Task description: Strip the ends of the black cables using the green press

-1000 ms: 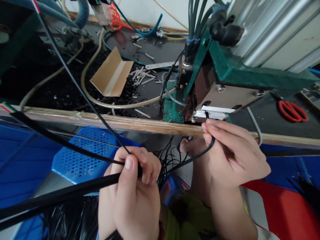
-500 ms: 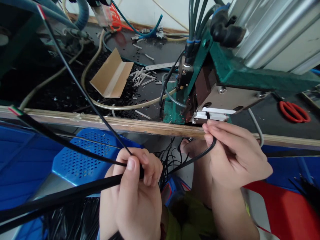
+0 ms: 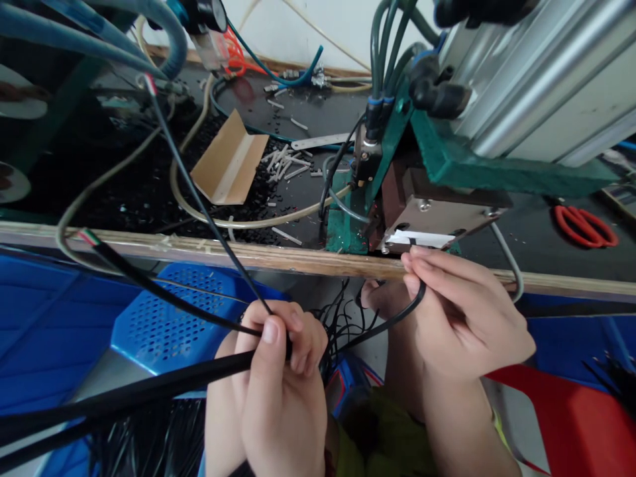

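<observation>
Head view: a black cord (image 3: 387, 324), right of the middle of the frame, with its short end going up and down the frame, just above the fingertips of the right hand (image 3: 464, 311). Just over that end, the press (image 3: 432, 215), with a white strip (image 3: 421, 237) along its low side. Tip of the cord right at the strip; cannot tell how far in, or if gripped there. Below the fingertips, a round bend, then a long run down and left, to behind the left hand (image 3: 283, 384). Right hand much nearer to the press than the left.

Now the fingers. On the right: thumb and first fingers pinched together, with no gap but for the cord between them. On the left, low in the middle of the frame: thumb pressed down on curled fingers, with a thick cable (image 3: 149, 389) squeezed in there and stretching off to the lower left. From the same fist, a red-tipped wire (image 3: 211, 222) and a green-tipped wire (image 3: 171, 303), both slanting to the upper left.

Round about: a folded card (image 3: 231, 159) and white bits (image 3: 285, 162) at upper left, red scissors (image 3: 585, 226) at far right, a blue stool (image 3: 163, 324) at lower left.
</observation>
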Action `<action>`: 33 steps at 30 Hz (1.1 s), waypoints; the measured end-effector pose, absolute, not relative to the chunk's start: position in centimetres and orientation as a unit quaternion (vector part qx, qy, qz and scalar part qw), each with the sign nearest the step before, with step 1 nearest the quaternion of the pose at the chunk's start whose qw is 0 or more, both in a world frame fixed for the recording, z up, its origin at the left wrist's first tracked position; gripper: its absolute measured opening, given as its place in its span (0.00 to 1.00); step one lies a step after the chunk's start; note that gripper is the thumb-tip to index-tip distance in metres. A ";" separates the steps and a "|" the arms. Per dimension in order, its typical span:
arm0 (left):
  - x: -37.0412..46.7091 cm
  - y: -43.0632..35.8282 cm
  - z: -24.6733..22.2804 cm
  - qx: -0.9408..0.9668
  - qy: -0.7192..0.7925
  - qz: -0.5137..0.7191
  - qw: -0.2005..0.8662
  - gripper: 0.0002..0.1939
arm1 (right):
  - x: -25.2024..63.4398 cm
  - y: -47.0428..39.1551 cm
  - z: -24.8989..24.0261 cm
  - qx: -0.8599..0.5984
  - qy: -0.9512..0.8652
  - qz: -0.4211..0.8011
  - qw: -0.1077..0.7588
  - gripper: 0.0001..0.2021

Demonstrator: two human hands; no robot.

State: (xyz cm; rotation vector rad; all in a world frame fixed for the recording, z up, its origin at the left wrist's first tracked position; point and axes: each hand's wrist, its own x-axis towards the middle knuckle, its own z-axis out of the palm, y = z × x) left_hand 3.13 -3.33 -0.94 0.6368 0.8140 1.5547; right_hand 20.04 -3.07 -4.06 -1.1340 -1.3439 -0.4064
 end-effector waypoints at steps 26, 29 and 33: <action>2.2 -4.3 -1.7 0.284 0.382 0.636 0.607 0.16 | 16.6 -4.8 -4.1 -0.298 -0.763 -0.008 0.574 0.15; 1.9 -4.4 -1.7 0.305 0.395 0.640 0.585 0.17 | 16.0 -4.9 -4.1 -0.308 -0.766 -0.006 0.564 0.15; 1.6 -4.4 -1.7 0.323 0.408 0.639 0.567 0.17 | 15.5 -5.0 -3.9 -0.313 -0.775 0.003 0.549 0.16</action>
